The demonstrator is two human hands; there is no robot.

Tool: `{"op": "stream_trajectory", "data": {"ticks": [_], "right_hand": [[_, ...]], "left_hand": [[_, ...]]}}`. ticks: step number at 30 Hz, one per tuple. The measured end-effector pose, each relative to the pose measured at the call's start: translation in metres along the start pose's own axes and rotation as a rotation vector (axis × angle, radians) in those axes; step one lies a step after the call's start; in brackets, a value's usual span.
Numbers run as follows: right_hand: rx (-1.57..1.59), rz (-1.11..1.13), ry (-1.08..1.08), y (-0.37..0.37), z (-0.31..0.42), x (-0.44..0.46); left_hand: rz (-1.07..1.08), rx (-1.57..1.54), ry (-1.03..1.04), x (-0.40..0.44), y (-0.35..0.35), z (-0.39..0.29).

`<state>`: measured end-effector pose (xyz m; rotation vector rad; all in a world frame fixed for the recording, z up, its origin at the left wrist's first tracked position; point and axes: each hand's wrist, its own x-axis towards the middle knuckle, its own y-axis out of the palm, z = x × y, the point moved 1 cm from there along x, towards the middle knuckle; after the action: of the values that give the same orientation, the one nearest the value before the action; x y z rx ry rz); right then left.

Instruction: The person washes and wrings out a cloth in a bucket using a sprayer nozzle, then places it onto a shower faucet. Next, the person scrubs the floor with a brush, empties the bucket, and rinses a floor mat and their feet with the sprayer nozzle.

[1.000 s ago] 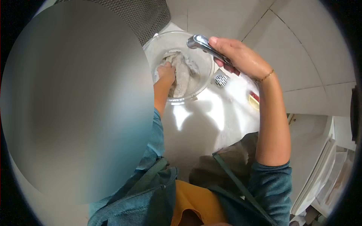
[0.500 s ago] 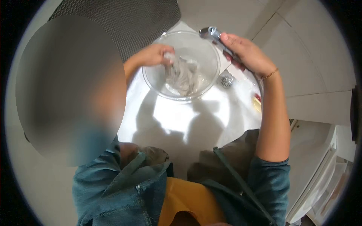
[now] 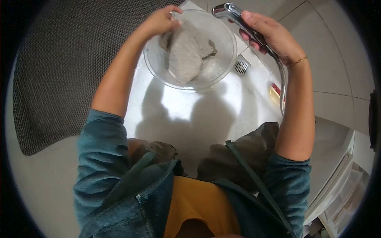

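Observation:
A wet, greyish-beige cloth (image 3: 185, 59) lies bunched in a clear round basin (image 3: 190, 86) on the floor. At the basin's far left rim, my left hand (image 3: 163, 20) pinches the upper end of this cloth, its index finger stretched out over the rim. My right hand (image 3: 274, 35) is wrapped round a chrome handheld sprayer (image 3: 238, 18), held above the basin's right side with its head pointing left. From the sprayer's lower end a metal hose (image 3: 282, 79) runs down along my right forearm. Whether water leaves the sprayer cannot be made out.
A dark textured mat (image 3: 67, 71) covers the floor on the left. Right of the basin sits a round floor drain (image 3: 241, 67). Farther right lie a yellow-and-red object (image 3: 274, 94), partly behind the hose, and a white cabinet or drawer unit (image 3: 337, 178).
My left hand has moved up and left with the cloth's end, and the cloth looks more spread out. The sprayer remains in my right hand, slightly higher. The view has shifted, showing more mat.

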<state>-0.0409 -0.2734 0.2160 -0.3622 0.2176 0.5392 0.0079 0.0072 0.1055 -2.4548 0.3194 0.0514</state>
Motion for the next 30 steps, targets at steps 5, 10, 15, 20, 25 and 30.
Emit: {"op": "stream_trajectory", "data": {"ticks": [5,10,15,20,25,30], "right_hand": [[-0.138,0.054,0.035,0.002,-0.016,0.019],[-0.172,0.134,0.050,0.010,-0.021,0.027],[-0.129,0.181,0.015,0.014,-0.015,0.022],[-0.158,0.151,0.008,0.013,-0.014,0.020],[-0.067,0.182,-0.010,0.005,-0.013,0.013],[-0.097,0.190,0.001,0.001,-0.014,0.012]], "left_hand": [[0.061,-0.107,-0.234,0.012,0.042,0.019],[0.153,-0.501,-0.429,0.022,0.063,0.042],[0.024,0.218,-0.280,0.041,0.089,0.094],[-0.221,0.264,-0.345,0.028,0.128,0.143],[0.150,-0.060,-0.436,0.013,0.128,0.096],[0.146,0.022,-0.354,0.016,0.137,0.102]]}}
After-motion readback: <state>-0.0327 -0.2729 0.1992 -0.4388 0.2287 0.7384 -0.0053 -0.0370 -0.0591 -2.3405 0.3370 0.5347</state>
